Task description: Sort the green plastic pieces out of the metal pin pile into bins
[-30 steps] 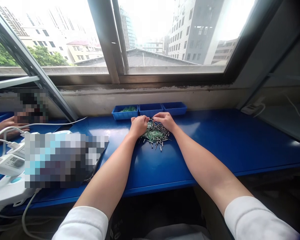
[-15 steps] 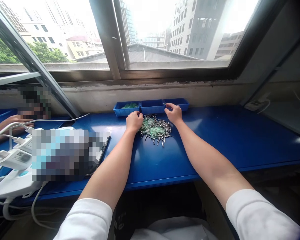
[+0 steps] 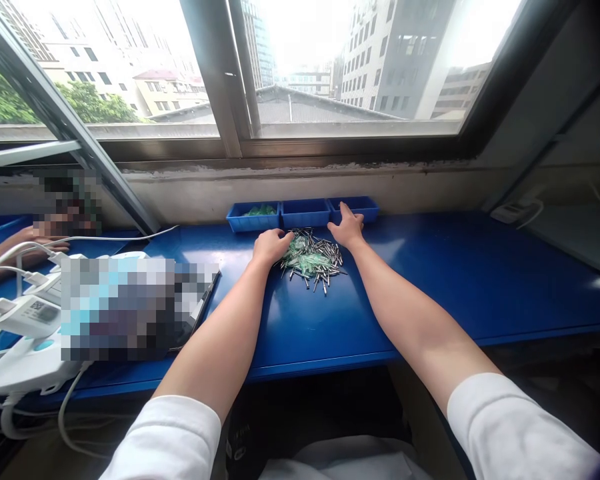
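Note:
A pile of small metal pins (image 3: 325, 270) mixed with green pieces (image 3: 311, 263) lies on the blue table. Behind it stand three joined blue bins; the left bin (image 3: 254, 223) has green pieces in it, and nothing shows in the middle bin (image 3: 306, 215). My left hand (image 3: 273, 247) is at the pile's left edge, thumb and fingers apart, with nothing visible between them. My right hand (image 3: 347, 227) is at the front of the right bin (image 3: 370, 211), fingers spread, and no object shows in it.
On the left are a white power strip (image 3: 17, 367) with chargers and cables, a blurred item, and a dark flat device (image 3: 200, 310). Farther left, another person's arm (image 3: 10, 245) reaches beside another blue bin (image 3: 3, 230). A metal post (image 3: 115, 177) slants by the window.
My right hand has opened at the right bin, and the small thing at its fingertips no longer shows. My left hand's fingers have spread and shifted slightly right over the pile's edge.

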Action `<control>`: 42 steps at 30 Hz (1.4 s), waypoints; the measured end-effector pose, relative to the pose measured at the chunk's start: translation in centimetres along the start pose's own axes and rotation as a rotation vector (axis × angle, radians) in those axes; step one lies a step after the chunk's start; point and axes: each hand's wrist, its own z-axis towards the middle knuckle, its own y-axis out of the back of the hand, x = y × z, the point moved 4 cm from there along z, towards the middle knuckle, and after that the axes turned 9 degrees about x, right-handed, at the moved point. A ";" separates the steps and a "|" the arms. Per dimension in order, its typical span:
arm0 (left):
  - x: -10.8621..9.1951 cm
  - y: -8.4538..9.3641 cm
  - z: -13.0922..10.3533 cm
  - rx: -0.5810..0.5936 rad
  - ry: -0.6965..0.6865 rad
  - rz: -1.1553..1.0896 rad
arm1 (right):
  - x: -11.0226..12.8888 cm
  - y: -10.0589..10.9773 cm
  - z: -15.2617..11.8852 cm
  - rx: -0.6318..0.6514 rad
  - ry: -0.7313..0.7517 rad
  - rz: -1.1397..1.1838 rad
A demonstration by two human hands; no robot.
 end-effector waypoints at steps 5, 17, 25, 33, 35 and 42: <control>-0.2 0.0 -0.1 -0.015 -0.041 -0.021 | 1.2 0.7 -0.5 -0.109 0.082 0.010; -0.9 -0.6 -0.3 0.050 -0.153 -0.040 | 2.0 -0.9 -1.6 0.278 0.049 0.021; -0.7 -0.9 0.1 0.032 -0.173 0.020 | 2.3 -1.5 -1.7 0.365 0.076 -0.041; -0.7 -1.0 0.2 0.018 -0.195 0.036 | 3.5 -0.4 -2.1 0.132 0.216 0.188; -0.6 -1.1 0.3 0.011 -0.205 0.036 | 3.8 -0.2 -2.2 0.119 0.241 0.227; -1.2 -0.3 -0.1 -0.109 -0.268 -0.005 | 4.1 -0.4 -2.1 0.156 0.269 0.431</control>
